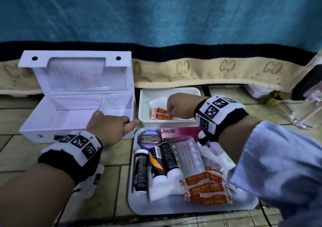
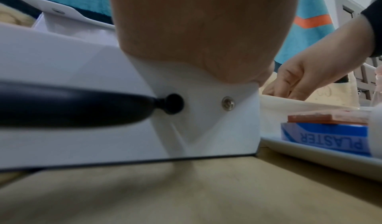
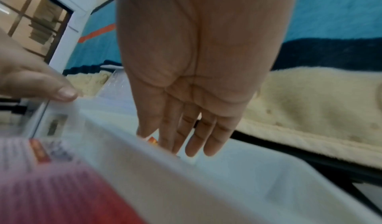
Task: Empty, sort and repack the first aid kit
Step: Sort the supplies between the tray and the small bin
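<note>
The white first aid box [image 1: 43, 120] stands open and empty at the left, lid upright. My left hand [image 1: 131, 121] grips its front right rim, fingers curled inside and thumb pointing right; the palm presses the box front [image 2: 82, 64] above the black handle [image 2: 72, 105]. My right hand [image 1: 171, 112] reaches down into the white bin [image 1: 174, 91]. Its thumb and forefinger [image 3: 157, 136] pinch the end of orange plaster strips [image 1: 159, 113] that lie beside white gauze [image 1: 157, 102]. The tray [image 1: 174, 207] holds a pink Bacidin box [image 1: 174, 133], three tubes [image 1: 156, 162], a blister pack [image 1: 190, 155] and several plaster strips [image 1: 205, 186].
Everything sits on a tiled floor [image 1: 113, 183] in front of a hanging blue and beige blanket [image 1: 174, 17]. A clear glass [image 1: 303, 115] stands at the far right. A round tin [image 1: 149, 136] lies at the tray's back left, next to a blue plaster box [image 2: 322, 137].
</note>
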A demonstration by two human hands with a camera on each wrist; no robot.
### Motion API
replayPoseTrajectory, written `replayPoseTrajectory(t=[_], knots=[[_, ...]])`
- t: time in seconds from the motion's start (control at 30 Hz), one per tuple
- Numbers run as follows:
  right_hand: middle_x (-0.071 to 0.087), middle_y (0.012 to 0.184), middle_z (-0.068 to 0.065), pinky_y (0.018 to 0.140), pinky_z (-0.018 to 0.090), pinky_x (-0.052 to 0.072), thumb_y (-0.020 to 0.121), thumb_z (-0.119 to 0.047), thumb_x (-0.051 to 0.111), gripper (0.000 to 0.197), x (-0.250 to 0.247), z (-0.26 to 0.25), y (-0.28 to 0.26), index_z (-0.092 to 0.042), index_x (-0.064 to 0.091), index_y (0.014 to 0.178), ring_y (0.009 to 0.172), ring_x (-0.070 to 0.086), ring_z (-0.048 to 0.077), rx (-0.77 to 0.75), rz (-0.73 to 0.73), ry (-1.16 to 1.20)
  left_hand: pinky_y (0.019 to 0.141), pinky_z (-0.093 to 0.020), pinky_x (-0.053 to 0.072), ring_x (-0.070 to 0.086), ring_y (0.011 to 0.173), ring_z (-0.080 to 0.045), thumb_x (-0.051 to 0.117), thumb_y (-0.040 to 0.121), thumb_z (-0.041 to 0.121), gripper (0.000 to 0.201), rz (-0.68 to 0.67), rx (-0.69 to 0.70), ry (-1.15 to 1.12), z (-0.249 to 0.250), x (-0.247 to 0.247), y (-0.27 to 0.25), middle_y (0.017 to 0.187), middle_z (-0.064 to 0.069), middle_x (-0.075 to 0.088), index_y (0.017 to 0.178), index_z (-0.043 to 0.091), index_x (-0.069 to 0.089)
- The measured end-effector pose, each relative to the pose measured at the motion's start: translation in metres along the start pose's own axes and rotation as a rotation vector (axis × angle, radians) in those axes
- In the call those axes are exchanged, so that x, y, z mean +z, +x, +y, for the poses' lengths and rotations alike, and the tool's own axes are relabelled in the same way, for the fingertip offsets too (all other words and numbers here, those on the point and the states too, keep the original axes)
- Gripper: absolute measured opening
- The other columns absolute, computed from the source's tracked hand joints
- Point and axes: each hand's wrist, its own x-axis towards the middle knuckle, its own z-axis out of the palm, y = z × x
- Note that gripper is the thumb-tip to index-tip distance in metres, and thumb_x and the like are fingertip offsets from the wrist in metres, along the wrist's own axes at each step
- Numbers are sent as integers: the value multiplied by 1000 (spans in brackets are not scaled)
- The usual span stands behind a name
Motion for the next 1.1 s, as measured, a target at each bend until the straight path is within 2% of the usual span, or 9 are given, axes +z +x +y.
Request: replayPoseTrajectory(t=[0.1, 0.2, 0.3, 0.37, 0.47, 0.63, 0.83, 0.97, 1.1], knots=[[68, 99, 14, 80, 38, 49, 91, -33, 53, 35, -15, 6, -21, -3, 70, 93, 89, 62, 30, -6, 69, 34, 74, -32, 21, 55, 80, -14, 11, 100, 40, 41, 2, -12, -56, 0, -2, 0, 87, 12, 55, 132, 38, 37], [66, 90, 18, 74, 40, 51, 87, -41, 56, 37, -32, 15, -61, -6, 67, 81, 76, 60, 30, -34, 140, 132, 74, -31, 21, 54, 82, -13, 11, 101, 37, 40, -17, 20, 2, 2, -2, -1, 85, 15, 46, 137, 41, 29], [62, 74, 21, 63, 43, 49, 69, -65, 50, 59, -38, 27, -112, -9, 69, 74, 59, 51, 30, 8, 156, 216, 73, -32, 20, 53, 79, -13, 10, 99, 39, 43, -15, 8, -24, 0, -5, -1, 88, 13, 55, 134, 39, 34], [68, 78, 14, 68, 42, 51, 64, -72, 46, 66, -31, 37, -145, -14, 72, 80, 66, 61, 30, 109, 122, 206, 73, -32, 21, 54, 86, -13, 10, 100, 32, 45, -25, 7, 33, 1, -5, -2, 102, 12, 54, 144, 38, 20], [73, 83, 3, 80, 43, 54, 54, -79, 47, 68, -8, 46, -184, -22, 75, 77, 79, 68, 21, 215, 46, 381, 72, -30, 24, 53, 93, -13, 13, 101, 25, 50, -22, 25, 104, 3, -5, -2, 102, 11, 45, 148, 37, 0], [72, 88, 6, 75, 31, 52, 41, -90, 54, 81, 36, 51, -206, -19, 75, 75, 71, 63, 11, 203, -126, 631, 76, -30, 25, 46, 78, -9, 10, 101, 34, 43, -41, -20, -13, 1, -2, 0, 74, 15, 39, 142, 45, 16], [64, 89, 21, 65, 29, 39, 80, -50, 64, 45, 61, 36, -189, -5, 64, 74, 65, 48, 12, 170, -177, 550, 83, -29, 31, 44, 77, -7, 15, 102, 35, 40, -31, -49, 4, 0, 1, 1, 66, 20, 30, 140, 46, 21], [58, 63, 1, 58, 26, 39, 84, -46, 61, 35, 44, 28, -185, -13, 68, 75, 56, 46, 11, 196, -232, 402, 85, -29, 28, 45, 78, -7, 14, 102, 36, 40, -39, -42, -18, 1, -1, 0, 65, 21, 30, 140, 47, 22], [70, 81, -2, 61, 27, 46, 87, -45, 58, 27, 2, 13, -164, -23, 71, 80, 71, 62, 15, 212, -2, 223, 85, -31, 26, 49, 84, -8, 13, 102, 35, 42, -49, -20, -29, -1, 1, 2, 74, 19, 36, 143, 46, 16]])
